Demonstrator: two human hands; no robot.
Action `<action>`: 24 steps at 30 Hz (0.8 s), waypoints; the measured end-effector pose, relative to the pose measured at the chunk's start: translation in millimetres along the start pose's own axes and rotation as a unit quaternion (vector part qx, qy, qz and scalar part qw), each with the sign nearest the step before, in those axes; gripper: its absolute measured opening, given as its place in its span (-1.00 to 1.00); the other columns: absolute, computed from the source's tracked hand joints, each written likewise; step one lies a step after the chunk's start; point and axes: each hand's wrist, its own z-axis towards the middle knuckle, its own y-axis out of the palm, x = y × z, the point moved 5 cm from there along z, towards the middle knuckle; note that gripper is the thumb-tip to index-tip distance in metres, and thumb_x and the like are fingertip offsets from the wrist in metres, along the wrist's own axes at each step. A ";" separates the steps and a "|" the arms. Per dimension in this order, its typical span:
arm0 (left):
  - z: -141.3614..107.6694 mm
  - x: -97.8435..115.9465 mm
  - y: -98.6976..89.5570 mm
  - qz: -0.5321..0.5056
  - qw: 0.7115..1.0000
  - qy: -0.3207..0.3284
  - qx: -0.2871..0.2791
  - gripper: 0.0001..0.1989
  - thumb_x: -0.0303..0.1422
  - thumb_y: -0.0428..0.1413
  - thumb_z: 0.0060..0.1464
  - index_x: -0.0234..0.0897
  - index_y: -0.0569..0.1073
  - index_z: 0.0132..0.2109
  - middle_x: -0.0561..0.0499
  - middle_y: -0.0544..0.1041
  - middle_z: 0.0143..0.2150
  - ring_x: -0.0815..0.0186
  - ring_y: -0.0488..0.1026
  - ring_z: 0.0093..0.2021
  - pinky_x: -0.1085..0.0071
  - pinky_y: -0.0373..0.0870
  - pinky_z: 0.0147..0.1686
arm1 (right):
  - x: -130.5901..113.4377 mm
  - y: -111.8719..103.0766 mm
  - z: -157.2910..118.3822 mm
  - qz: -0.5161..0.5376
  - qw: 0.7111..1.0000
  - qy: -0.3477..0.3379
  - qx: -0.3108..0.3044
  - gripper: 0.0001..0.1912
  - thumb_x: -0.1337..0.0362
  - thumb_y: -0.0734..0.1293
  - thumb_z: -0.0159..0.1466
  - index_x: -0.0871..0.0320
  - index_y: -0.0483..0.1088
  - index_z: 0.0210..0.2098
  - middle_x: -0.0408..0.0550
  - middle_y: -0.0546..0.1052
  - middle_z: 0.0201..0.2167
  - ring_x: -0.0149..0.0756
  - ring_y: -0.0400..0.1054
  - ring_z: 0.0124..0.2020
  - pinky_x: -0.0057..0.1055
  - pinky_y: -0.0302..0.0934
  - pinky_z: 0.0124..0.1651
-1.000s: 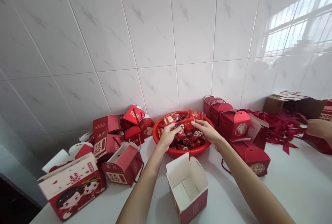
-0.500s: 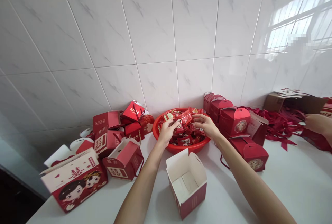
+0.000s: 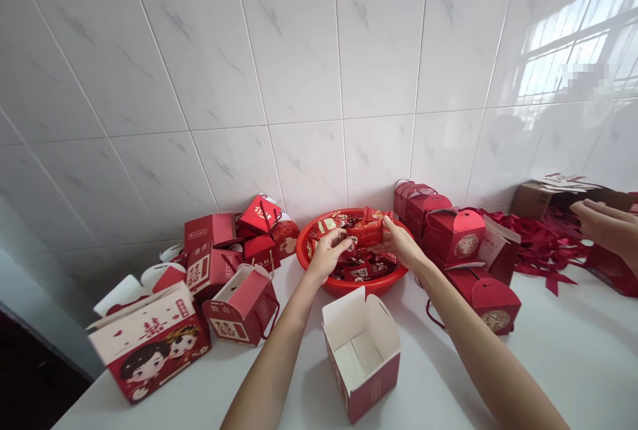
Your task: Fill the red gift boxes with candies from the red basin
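We are holding both forearms outstretched, angling inward over the white table (image 3: pixel 558 343). Our right hand (image 3: pixel 403 245) is pinching a red packet (image 3: pixel 366 236) above the red basin (image 3: pixel 383 284). Our left hand (image 3: pixel 325 256) is curving opposite; whether it is gripping anything, we cannot tell. An open box (image 3: pixel 371 383) is standing between our forearms.
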 end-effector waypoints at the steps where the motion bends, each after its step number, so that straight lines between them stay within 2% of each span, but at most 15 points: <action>1: 0.0 0.4 0.5 0.010 1.000 0.003 -0.006 -0.68 -0.17 0.30 -0.09 -0.29 0.54 -0.23 0.02 0.56 -0.31 0.28 0.47 -0.26 0.38 0.38 -0.17 | 0.0 1.6 -0.8 0.000 1.000 0.017 -0.013 -0.39 -0.31 0.23 0.19 0.12 0.47 -0.26 0.13 0.65 -0.33 -0.11 0.55 -0.39 -0.23 0.40 -0.30; 4: 0.2 1.5 0.1 0.021 1.000 0.005 -0.001 -0.71 -0.20 0.30 -0.10 -0.29 0.55 -0.25 0.02 0.56 -0.34 0.28 0.46 -0.29 0.38 0.39 -0.20 | -4.7 3.0 -4.7 0.024 0.999 0.018 -0.033 -0.47 -0.22 0.36 0.14 0.15 0.51 -0.27 0.13 0.64 -0.25 -0.15 0.53 -0.37 -0.28 0.40 -0.34; 7: 0.1 3.7 -1.2 0.021 1.000 0.008 0.019 -0.69 -0.20 0.31 -0.13 -0.28 0.57 -0.24 0.02 0.55 -0.36 0.27 0.45 -0.30 0.38 0.39 -0.23 | -11.2 2.1 -9.6 0.048 0.998 -0.014 -0.044 -0.61 0.07 0.55 -0.04 0.14 0.54 -0.29 0.01 0.63 -0.20 -0.21 0.51 -0.26 -0.32 0.41 -0.18; 9: -0.3 4.9 -1.2 0.016 1.000 0.004 0.025 -0.67 -0.18 0.32 -0.14 -0.27 0.58 -0.23 0.02 0.55 -0.36 0.27 0.45 -0.30 0.38 0.38 -0.24 | -13.5 1.4 -11.8 0.048 0.997 -0.027 -0.048 -0.59 0.23 0.58 -0.13 0.11 0.55 -0.26 -0.06 0.62 -0.19 -0.24 0.50 -0.22 -0.33 0.40 -0.13; 12: -1.0 4.5 -1.0 -0.004 1.000 -0.016 0.026 -0.65 -0.13 0.33 -0.16 -0.29 0.56 -0.27 0.03 0.54 -0.38 0.29 0.44 -0.34 0.38 0.36 -0.28 | -14.4 0.2 -12.5 0.057 0.997 -0.036 -0.036 -0.44 0.36 0.59 -0.20 0.07 0.55 -0.16 -0.09 0.62 -0.17 -0.23 0.49 -0.18 -0.32 0.39 -0.12; 14: -1.3 3.6 -1.3 -0.015 0.999 -0.025 0.026 -0.66 -0.13 0.34 -0.17 -0.29 0.54 -0.32 0.05 0.52 -0.41 0.32 0.42 -0.39 0.40 0.35 -0.32 | -13.6 0.3 -12.1 0.060 0.997 -0.033 -0.030 -0.37 0.39 0.59 -0.23 0.07 0.54 -0.12 -0.08 0.62 -0.17 -0.22 0.49 -0.16 -0.32 0.40 -0.12; 17: -1.5 2.9 -1.7 -0.017 0.999 -0.027 0.026 -0.67 -0.15 0.35 -0.17 -0.31 0.52 -0.36 0.06 0.50 -0.44 0.34 0.41 -0.40 0.42 0.35 -0.34 | -10.8 2.2 -12.0 0.050 0.998 -0.011 -0.030 -0.38 0.37 0.59 -0.22 0.12 0.54 -0.11 -0.09 0.62 -0.27 -0.22 0.50 -0.23 -0.30 0.39 -0.14; 20: -1.7 2.3 -1.3 -0.014 0.999 -0.029 0.023 -0.67 -0.15 0.36 -0.18 -0.31 0.52 -0.35 0.05 0.51 -0.43 0.32 0.42 -0.39 0.42 0.35 -0.35 | -8.5 4.1 -12.2 0.030 0.999 -0.002 -0.031 -0.49 0.35 0.60 -0.21 0.13 0.52 -0.23 -0.16 0.59 -0.38 -0.24 0.47 -0.31 -0.30 0.36 -0.19; 24: -1.6 1.9 -0.1 -0.007 1.000 -0.023 0.013 -0.66 -0.14 0.35 -0.14 -0.31 0.53 -0.33 0.05 0.51 -0.42 0.32 0.42 -0.38 0.42 0.34 -0.34 | -9.3 7.3 -11.3 -0.006 0.998 -0.036 -0.052 -0.60 0.36 0.60 -0.23 0.12 0.40 -0.44 -0.22 0.54 -0.44 -0.30 0.44 -0.35 -0.38 0.32 -0.25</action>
